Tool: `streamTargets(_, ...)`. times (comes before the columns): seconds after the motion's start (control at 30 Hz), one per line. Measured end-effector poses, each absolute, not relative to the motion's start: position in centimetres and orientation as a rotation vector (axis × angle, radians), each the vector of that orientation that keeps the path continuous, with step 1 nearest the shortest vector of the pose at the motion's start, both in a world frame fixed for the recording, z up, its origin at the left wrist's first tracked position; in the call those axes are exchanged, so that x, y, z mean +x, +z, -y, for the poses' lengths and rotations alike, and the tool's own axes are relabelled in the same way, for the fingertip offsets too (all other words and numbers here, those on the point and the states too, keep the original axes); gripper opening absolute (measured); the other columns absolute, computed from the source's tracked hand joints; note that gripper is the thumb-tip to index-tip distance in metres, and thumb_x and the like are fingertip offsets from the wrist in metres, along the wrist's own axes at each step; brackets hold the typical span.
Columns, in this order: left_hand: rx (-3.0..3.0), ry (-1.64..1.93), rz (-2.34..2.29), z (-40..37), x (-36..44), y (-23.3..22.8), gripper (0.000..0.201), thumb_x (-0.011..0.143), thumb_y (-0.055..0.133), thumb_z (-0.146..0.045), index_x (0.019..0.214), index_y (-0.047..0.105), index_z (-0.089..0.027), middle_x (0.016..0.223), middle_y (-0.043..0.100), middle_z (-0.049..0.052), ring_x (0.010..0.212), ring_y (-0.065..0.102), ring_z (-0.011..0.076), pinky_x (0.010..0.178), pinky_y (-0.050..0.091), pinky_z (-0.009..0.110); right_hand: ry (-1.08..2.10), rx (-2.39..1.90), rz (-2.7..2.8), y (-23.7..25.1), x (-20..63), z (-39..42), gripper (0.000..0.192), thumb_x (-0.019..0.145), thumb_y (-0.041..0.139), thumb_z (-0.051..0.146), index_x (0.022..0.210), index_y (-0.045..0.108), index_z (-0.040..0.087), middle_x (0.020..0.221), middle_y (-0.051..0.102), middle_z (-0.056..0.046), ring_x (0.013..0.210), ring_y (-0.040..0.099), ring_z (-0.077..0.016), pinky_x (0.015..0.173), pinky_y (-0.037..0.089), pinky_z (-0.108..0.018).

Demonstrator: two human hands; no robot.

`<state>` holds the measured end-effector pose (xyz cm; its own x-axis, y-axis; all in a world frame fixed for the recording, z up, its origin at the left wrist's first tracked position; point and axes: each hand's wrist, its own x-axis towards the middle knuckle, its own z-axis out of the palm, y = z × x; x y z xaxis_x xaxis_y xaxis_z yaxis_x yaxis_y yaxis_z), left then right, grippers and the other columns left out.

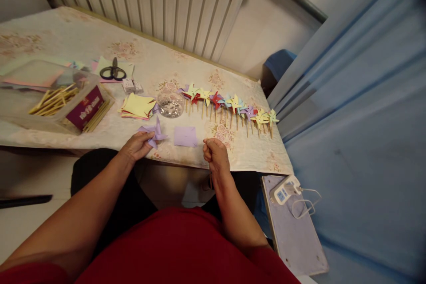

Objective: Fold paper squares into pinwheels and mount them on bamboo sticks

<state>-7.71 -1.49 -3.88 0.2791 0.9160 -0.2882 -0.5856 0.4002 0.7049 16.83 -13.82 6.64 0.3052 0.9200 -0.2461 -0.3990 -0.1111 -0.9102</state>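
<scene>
My left hand holds a folded lilac paper pinwheel at the table's near edge. My right hand is closed into a fist a little to the right, pinching something thin that I cannot make out; a stick seems to hang below it. Between the hands lies a lilac paper square. Beyond it stands a clear glass dish with small shiny bits. A row of several finished coloured pinwheels on sticks stretches to the right.
A stack of yellow paper squares, black scissors, small boxes and a clear tray with wooden sticks and a red box lie at left. A radiator stands behind the table. A power strip sits on a stool at right.
</scene>
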Motion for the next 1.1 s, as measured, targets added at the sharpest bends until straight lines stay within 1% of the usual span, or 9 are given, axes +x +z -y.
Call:
streamTargets(0.1, 0.520, 1.067, -0.758, 1.49, -7.75, -3.93, 0.014, 0.060, 0.081, -0.007, 0.071, 0.074, -0.011, 0.072, 0.073, 0.007, 0.065, 0.066, 0.0141, 0.067, 0.058, 0.022, 1.218, -1.186, 0.582, 6.54, 16.92, 13.87, 0.018, 0.064, 0.064, 0.028, 0.078, 0.060, 0.016, 0.052, 0.057, 0.007, 0.033, 0.026, -0.0017, 0.036, 0.011, -0.019)
streamTargets(0.27, 0.543, 1.079, -0.732, 1.61, -7.69, -3.86, 0.015, 0.063, 0.079, -0.008, 0.077, 0.075, -0.013, 0.078, 0.074, 0.006, 0.068, 0.067, 0.0157, 0.069, 0.059, 0.027, 1.210, -1.153, 0.600, 6.38, 16.99, 13.95, 0.023, 0.061, 0.061, 0.020, 0.083, 0.063, 0.016, 0.059, 0.062, 0.004, 0.038, 0.032, -0.0027, 0.039, 0.017, -0.018)
streamTargets(0.47, 0.555, 1.072, -0.778, 1.68, -7.62, -3.58, 0.011, 0.064, 0.077, -0.008, 0.073, 0.073, -0.013, 0.074, 0.073, 0.006, 0.066, 0.066, 0.0160, 0.068, 0.059, 0.027, 1.217, -1.131, 0.615, 6.28, 16.99, 13.90, 0.027, 0.061, 0.062, 0.019, 0.087, 0.065, 0.015, 0.065, 0.066, 0.001, 0.043, 0.038, -0.0043, 0.042, 0.022, -0.019)
streamTargets(0.7, 0.575, 1.072, -0.793, 1.84, -7.58, -3.37, 0.015, 0.064, 0.077, -0.009, 0.078, 0.073, -0.014, 0.078, 0.074, 0.005, 0.070, 0.067, 0.0169, 0.072, 0.059, 0.029, 1.202, -1.159, 0.612, 6.25, 17.00, 13.91, 0.025, 0.062, 0.065, 0.022, 0.085, 0.066, 0.015, 0.065, 0.067, 0.000, 0.042, 0.038, -0.0042, 0.041, 0.020, -0.019)
streamTargets(0.83, 0.572, 1.069, -0.784, 1.77, -7.65, -3.54, 0.013, 0.063, 0.078, -0.010, 0.075, 0.073, -0.014, 0.076, 0.073, 0.006, 0.069, 0.067, 0.0170, 0.070, 0.059, 0.029, 1.186, -1.181, 0.604, 6.45, 16.92, 13.93, 0.023, 0.060, 0.066, 0.023, 0.082, 0.066, 0.015, 0.062, 0.067, 0.001, 0.040, 0.035, -0.0038, 0.040, 0.018, -0.019)
streamTargets(0.97, 0.569, 1.081, -0.782, 1.73, -7.66, -3.61, 0.016, 0.063, 0.079, -0.010, 0.077, 0.073, -0.015, 0.076, 0.073, 0.005, 0.069, 0.067, 0.0161, 0.073, 0.058, 0.029, 1.161, -1.228, 0.601, 6.63, 16.89, 13.96, 0.020, 0.062, 0.066, 0.027, 0.079, 0.065, 0.015, 0.059, 0.065, 0.002, 0.038, 0.033, -0.0038, 0.038, 0.017, -0.019)
streamTargets(1.1, 0.563, 1.079, -0.794, 1.81, -7.61, -3.40, 0.016, 0.064, 0.079, -0.009, 0.077, 0.073, -0.015, 0.076, 0.073, 0.005, 0.068, 0.067, 0.0159, 0.072, 0.059, 0.028, 1.151, -1.239, 0.603, 6.62, 16.97, 14.05, 0.018, 0.064, 0.066, 0.029, 0.077, 0.065, 0.016, 0.059, 0.065, 0.002, 0.037, 0.031, -0.0034, 0.037, 0.015, -0.020)
